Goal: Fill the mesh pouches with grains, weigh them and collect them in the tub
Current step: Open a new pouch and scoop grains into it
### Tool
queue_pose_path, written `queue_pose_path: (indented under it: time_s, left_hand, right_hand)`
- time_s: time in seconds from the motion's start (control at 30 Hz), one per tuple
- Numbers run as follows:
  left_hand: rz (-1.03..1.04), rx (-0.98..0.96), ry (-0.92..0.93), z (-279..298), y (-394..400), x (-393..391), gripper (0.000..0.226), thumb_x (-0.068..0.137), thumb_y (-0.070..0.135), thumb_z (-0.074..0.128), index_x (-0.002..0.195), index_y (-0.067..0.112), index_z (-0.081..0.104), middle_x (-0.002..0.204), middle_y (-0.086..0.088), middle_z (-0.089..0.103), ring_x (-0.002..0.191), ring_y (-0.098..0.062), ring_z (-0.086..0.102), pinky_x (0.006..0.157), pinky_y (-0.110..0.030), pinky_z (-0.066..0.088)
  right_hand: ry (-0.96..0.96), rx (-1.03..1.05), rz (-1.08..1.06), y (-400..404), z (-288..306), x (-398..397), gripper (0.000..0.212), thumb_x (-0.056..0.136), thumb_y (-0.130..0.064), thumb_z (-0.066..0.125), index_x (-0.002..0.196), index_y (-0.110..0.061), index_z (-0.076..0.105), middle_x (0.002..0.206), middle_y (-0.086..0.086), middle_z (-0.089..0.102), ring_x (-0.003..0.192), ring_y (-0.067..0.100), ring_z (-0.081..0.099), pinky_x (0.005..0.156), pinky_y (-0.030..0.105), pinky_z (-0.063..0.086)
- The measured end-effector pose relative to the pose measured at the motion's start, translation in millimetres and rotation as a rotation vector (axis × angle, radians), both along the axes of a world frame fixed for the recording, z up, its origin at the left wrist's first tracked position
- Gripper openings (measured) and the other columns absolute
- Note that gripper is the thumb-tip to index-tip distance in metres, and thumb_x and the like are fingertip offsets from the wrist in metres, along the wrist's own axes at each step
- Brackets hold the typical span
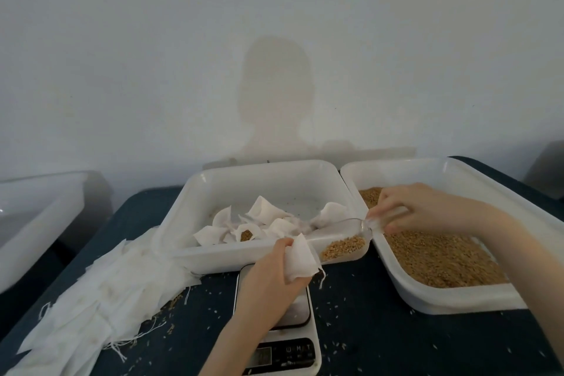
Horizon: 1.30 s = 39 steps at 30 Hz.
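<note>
bare dark table [360,323] between scale [283,342] and grain tray [457,299]; pouch pile [100,293] crowds the left.

One head-worn view — looking forward and down, close over the scale [276,319], wall beyond.

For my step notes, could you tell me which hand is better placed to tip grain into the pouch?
Right hand: it grips the loaded scoop, aimed at the pouch the left hand holds.
</note>
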<state>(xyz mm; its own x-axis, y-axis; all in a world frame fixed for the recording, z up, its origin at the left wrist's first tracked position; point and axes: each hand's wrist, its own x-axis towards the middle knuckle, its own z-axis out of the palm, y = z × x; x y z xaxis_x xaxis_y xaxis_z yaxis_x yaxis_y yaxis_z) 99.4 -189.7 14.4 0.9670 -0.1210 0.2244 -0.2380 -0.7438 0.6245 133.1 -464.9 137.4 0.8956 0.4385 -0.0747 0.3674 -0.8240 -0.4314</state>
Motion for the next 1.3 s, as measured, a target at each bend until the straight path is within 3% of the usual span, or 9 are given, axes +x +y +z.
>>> queue_pose_path:
  time_s: [0.1, 0.2, 0.4, 0.53, 0.63, 0.73, 0.9, 1.1, 1.3]
  left_hand:
    - [0.025, 0.051, 0.011, -0.6, -5.2, -0.6, 0.071, 0.079, 0.067, 0.053, 0.136, 0.042, 0.019, 0.105, 0.027, 0.039, 0.090, 0.004, 0.041, 0.078, -0.014, 0.033]
    - [0.062, 0.089, 0.032, -2.9, -6.1, 2.3, 0.075, 0.075, 0.071, 0.048, 0.137, 0.040, 0.019, 0.105, 0.024, 0.038, 0.091, 0.002, 0.040, 0.078, -0.017, 0.032]
    - [0.150, 0.117, 0.125, -11.0, -7.5, 8.8, 0.081, 0.077, 0.072, 0.049, 0.141, 0.030, 0.023, 0.109, 0.016, 0.044, 0.097, -0.004, 0.045, 0.084, -0.021, 0.035]
    - [0.176, 0.013, 0.173, -14.1, -7.1, 13.9, 0.055, 0.075, 0.069, 0.055, 0.114, 0.034, 0.040, 0.103, 0.015, 0.056, 0.090, 0.000, 0.055, 0.073, -0.019, 0.044]
    - [0.200, -0.059, 0.123, -10.7, -3.3, 12.8, 0.036, 0.075, 0.062, 0.062, 0.081, 0.035, 0.040, 0.077, 0.019, 0.053, 0.070, 0.004, 0.053, 0.058, -0.012, 0.035]
    - [0.221, -0.074, 0.063, -7.9, 0.1, 10.7, 0.034, 0.076, 0.059, 0.064, 0.075, 0.034, 0.042, 0.066, 0.017, 0.052, 0.061, 0.005, 0.051, 0.055, -0.011, 0.031]
    - [0.233, -0.042, 0.057, -2.8, 2.2, 8.5, 0.042, 0.072, 0.068, 0.055, 0.080, 0.030, 0.041, 0.074, 0.016, 0.052, 0.068, -0.002, 0.052, 0.060, -0.020, 0.039]
    - [0.246, -0.042, 0.047, 4.9, 2.5, 8.3, 0.062, 0.076, 0.063, 0.057, 0.114, 0.014, 0.048, 0.091, 0.002, 0.058, 0.084, -0.015, 0.058, 0.064, -0.024, 0.040]
    - [0.136, -0.258, 0.035, 7.7, 12.3, 14.5, 0.023, 0.083, 0.031, 0.068, 0.079, 0.018, 0.049, 0.073, 0.003, 0.053, 0.066, -0.007, 0.047, 0.056, -0.016, 0.037]
  right_hand:
    - [-0.034, -0.069, 0.029, 10.0, 6.1, -1.0, 0.026, 0.086, -0.037, 0.067, 0.083, -0.061, 0.056, 0.103, -0.018, 0.059, 0.104, 0.000, 0.053, 0.096, 0.025, 0.040]
    - [-0.095, -0.178, 0.027, 19.6, 8.0, -1.0, 0.026, 0.089, -0.036, 0.062, 0.107, -0.055, 0.058, 0.099, -0.017, 0.052, 0.100, 0.004, 0.047, 0.090, 0.025, 0.028]
    - [-0.467, -0.485, 0.045, 59.8, 19.9, -2.5, 0.041, 0.093, -0.022, 0.058, 0.129, -0.042, 0.054, 0.105, -0.013, 0.044, 0.109, 0.009, 0.038, 0.100, 0.033, 0.012]
    - [-0.740, -0.550, 0.074, 90.5, 23.8, -10.1, 0.055, 0.084, 0.003, 0.055, 0.121, -0.036, 0.062, 0.107, -0.005, 0.047, 0.112, 0.018, 0.041, 0.109, 0.044, -0.001]
    - [-0.934, -0.631, 0.084, 114.3, 24.6, -15.0, 0.056, 0.070, 0.009, 0.048, 0.099, -0.033, 0.071, 0.100, -0.002, 0.056, 0.108, 0.021, 0.051, 0.115, 0.052, 0.009]
    - [-1.058, -0.744, 0.099, 129.5, 23.6, -19.4, 0.062, 0.065, 0.010, 0.028, 0.079, -0.033, 0.069, 0.091, -0.006, 0.057, 0.104, 0.016, 0.056, 0.114, 0.052, 0.019]
    - [-1.100, -0.820, 0.135, 140.4, 30.4, -31.3, 0.046, 0.073, 0.005, 0.042, 0.068, -0.035, 0.066, 0.088, -0.009, 0.060, 0.106, 0.015, 0.059, 0.112, 0.052, 0.026]
    - [-1.262, -0.830, 0.127, 129.2, 24.3, -31.8, 0.060, 0.069, 0.007, 0.025, 0.074, -0.037, 0.066, 0.097, -0.006, 0.061, 0.112, 0.016, 0.058, 0.112, 0.053, 0.020]
    - [-1.309, -0.574, 0.026, 89.0, 18.8, -24.7, 0.050, 0.059, 0.006, 0.050, 0.090, -0.026, 0.072, 0.092, 0.002, 0.066, 0.091, 0.026, 0.064, 0.090, 0.043, 0.046]
